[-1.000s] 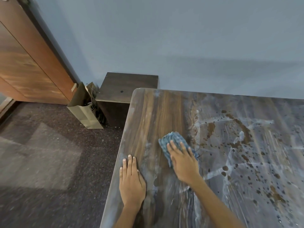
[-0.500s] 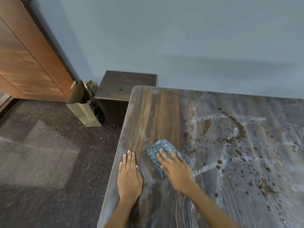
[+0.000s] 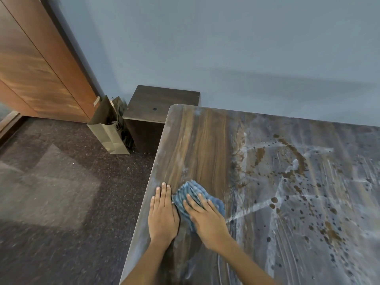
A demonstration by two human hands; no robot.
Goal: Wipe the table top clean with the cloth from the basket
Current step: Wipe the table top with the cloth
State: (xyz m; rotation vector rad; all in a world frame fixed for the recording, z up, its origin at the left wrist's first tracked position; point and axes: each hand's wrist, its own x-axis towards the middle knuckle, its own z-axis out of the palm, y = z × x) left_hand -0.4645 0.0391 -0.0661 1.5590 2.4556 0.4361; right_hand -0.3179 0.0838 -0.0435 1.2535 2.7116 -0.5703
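Since a second ago, your cloth (image 3: pixel 197 199) has slid left, touching your left hand (image 3: pixel 163 215), flat, fingers together, at the table top (image 3: pixel 201 140) edge. Your right hand (image 3: pixel 205 220) presses it, fingers spread. Mid-wipe; next, sweep right across brown splatters (image 3: pixel 292 173).

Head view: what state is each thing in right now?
Wood-grain table top: clean strip at left, brown spots and white smears at right.
Blue striped cloth: bunched, pressed flat under the right hand.
Right hand: flat on the cloth.
Left hand: flat on the table, beside the cloth.
Brown paper bag: upright, open, on the floor.
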